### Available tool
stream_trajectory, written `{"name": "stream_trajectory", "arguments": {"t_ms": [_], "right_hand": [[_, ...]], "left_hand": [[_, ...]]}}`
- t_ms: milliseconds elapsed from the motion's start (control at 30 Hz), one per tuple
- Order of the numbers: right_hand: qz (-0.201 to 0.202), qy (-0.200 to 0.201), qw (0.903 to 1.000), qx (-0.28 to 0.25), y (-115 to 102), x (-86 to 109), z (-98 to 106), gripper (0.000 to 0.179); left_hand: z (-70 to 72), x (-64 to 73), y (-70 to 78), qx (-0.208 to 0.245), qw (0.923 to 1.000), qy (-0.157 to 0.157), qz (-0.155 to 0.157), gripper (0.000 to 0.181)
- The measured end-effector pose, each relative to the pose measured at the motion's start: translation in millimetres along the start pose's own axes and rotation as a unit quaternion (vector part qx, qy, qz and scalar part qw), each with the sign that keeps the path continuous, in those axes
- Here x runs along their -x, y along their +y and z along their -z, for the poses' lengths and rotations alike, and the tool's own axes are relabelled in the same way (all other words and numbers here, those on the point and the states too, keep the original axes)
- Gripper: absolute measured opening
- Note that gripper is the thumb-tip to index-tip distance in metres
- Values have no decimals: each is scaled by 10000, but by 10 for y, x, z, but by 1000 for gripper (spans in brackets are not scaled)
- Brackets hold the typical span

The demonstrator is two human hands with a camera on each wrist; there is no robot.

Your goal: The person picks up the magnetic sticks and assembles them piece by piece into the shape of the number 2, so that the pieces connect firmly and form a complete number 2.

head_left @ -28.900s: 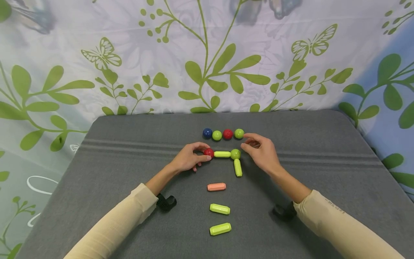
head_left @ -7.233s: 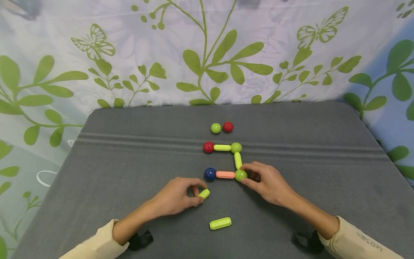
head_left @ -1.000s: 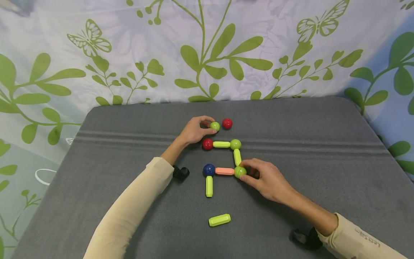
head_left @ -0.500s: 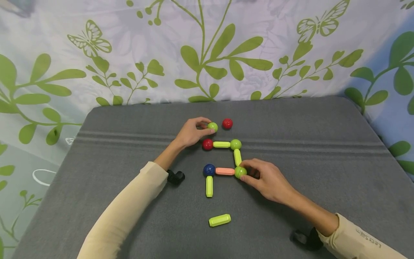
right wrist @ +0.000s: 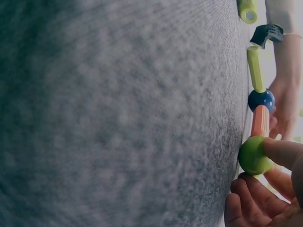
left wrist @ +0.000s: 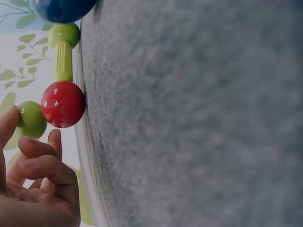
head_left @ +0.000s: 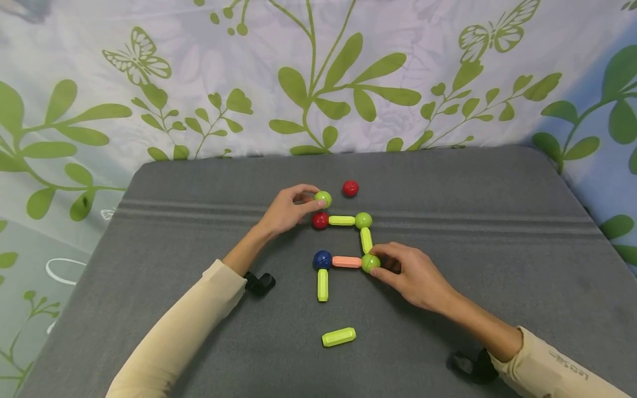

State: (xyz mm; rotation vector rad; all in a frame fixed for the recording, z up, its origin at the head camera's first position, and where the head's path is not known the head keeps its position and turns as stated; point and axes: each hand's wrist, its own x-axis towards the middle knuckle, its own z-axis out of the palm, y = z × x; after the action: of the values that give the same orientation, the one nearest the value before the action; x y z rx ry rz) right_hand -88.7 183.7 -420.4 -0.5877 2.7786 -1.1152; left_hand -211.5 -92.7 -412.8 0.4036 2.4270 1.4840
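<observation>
The left hand (head_left: 287, 211) is pinching a green ball (head_left: 324, 198) near the joined red ball (head_left: 320, 220); the right hand (head_left: 412, 273), well apart, is gripping the green corner ball (head_left: 370, 263) touching the orange rod (head_left: 346, 262).

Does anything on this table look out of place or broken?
Nothing looks broken. A loose green stick lies slightly slanted on the near side and a red ball sits alone at the back, both apart from the joined pieces, but that seems ordinary.

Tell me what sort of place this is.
Probably an indoor tabletop recording setup: a gray fabric-covered table, a leaf-and-butterfly printed backdrop behind it, and a black wrist device by the left sleeve, perhaps a camera. The wider room is out of view.
</observation>
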Motion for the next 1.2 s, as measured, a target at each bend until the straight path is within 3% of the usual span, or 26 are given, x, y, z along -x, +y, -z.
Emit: {"name": "stream_trajectory", "arguments": {"t_ms": [500,867,1200], "right_hand": [[36,2,10000,-50,-3,5,2,28],[26,16,10000,1,0,4,10,28],[38,24,10000,-23,-6,2,2,28]], "left_hand": [[-41,87,16,132,9999,-62,-86,39],[-79,218,133,233,9997,19,-50,38],[-67,271,117,208,9997,-34,-132,38]]}}
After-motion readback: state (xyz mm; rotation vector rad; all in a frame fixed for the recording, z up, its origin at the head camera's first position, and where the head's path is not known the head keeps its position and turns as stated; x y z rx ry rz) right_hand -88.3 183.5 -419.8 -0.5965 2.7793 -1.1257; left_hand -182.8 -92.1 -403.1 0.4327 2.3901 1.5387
